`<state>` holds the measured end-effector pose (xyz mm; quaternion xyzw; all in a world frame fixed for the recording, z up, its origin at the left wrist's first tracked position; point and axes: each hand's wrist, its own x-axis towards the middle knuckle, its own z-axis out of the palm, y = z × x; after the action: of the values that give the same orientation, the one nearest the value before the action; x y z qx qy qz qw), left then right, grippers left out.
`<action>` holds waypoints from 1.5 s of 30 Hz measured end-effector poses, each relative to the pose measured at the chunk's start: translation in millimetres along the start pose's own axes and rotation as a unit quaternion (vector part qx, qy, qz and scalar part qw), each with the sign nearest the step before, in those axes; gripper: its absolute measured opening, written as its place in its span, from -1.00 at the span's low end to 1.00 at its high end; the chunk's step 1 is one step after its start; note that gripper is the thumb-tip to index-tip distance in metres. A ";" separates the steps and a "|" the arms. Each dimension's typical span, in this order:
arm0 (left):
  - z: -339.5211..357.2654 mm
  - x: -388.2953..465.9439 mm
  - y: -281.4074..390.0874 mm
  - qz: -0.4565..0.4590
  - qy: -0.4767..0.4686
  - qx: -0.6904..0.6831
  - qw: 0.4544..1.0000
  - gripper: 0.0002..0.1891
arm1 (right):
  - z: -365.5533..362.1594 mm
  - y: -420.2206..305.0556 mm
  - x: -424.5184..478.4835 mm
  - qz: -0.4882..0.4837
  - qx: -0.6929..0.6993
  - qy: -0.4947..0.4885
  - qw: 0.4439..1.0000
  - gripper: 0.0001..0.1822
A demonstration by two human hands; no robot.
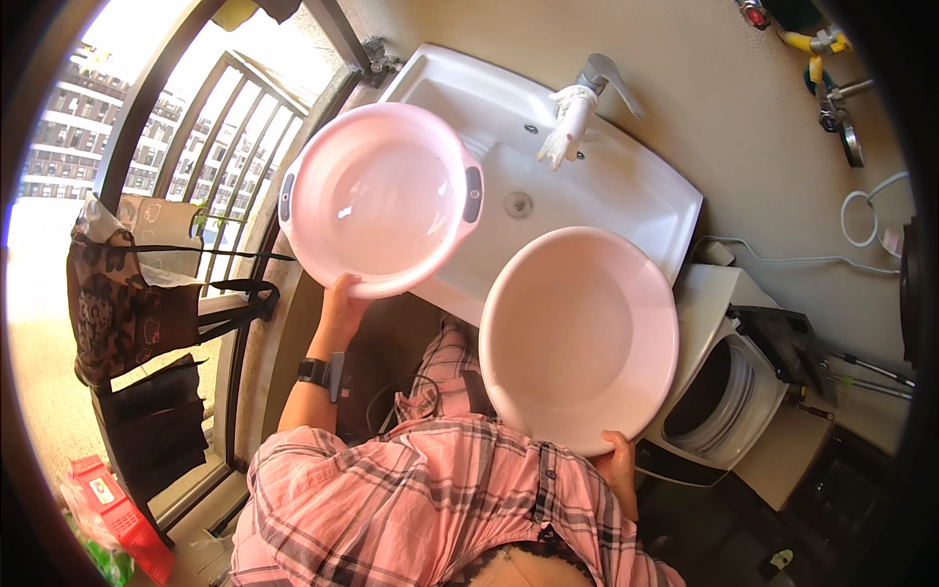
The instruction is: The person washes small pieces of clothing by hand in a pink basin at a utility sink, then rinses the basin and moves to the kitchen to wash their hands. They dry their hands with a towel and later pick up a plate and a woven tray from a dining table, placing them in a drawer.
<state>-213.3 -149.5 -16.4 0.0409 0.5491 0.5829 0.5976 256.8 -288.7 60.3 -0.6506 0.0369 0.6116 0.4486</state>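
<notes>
Two pink plastic basins are held up before me, one in each hand. My left hand (pixel 345 302) grips the near rim of the basin with grey handle inserts (pixel 381 198), which overlaps the left part of a white ceramic sink (pixel 469 191). At the right, my right hand (pixel 618 458) holds the near rim of a plain pink basin (pixel 579 337), over the sink's front right corner. Both hands have the thumb over the rim, with the other fingers mostly hidden beneath. Behind the basins stands a grey lever faucet (pixel 600 73) with white material wrapped around its spout.
A top-loading washing machine (pixel 715 396) with its lid raised stands right of the sink. Bags (pixel 110 315) hang by the window railing at the left. Valves (pixel 829 103) and a white cable (pixel 792 260) are on the wall. A red package (pixel 121 513) lies at lower left.
</notes>
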 end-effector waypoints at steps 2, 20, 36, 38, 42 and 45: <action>7.9 1.8 3.5 0.004 -0.009 0.033 0.999 -0.63 | 0.6 -0.4 -4.4 -0.001 0.005 -0.003 1.000 -0.58; 96.3 79.6 -9.4 -0.147 -0.230 0.290 0.917 -0.50 | -13.0 -45.4 -46.3 -0.049 -0.047 0.068 0.995 -0.53; 135.5 136.0 -120.1 -0.259 -0.296 0.303 0.868 -0.57 | 62.9 -146.6 -42.6 -0.041 -0.267 0.121 0.955 -0.59; 136.5 141.3 -131.1 -0.262 -0.302 0.304 0.865 -0.56 | 76.7 -160.8 -33.7 -0.054 -0.307 0.116 0.943 -0.56; 139.5 143.0 -136.8 -0.262 -0.283 0.318 0.866 -0.53 | 110.9 -186.3 -19.5 -0.084 -0.387 0.138 0.908 -0.54; 135.7 140.1 -137.0 -0.246 -0.307 0.304 0.867 -0.50 | 123.5 -201.6 -7.2 -0.106 -0.450 0.132 0.877 -0.53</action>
<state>-68.0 -8.8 -142.6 0.2615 0.4799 0.1791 0.8181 281.1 -94.8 193.5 -0.8571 -0.2523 0.4194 0.1609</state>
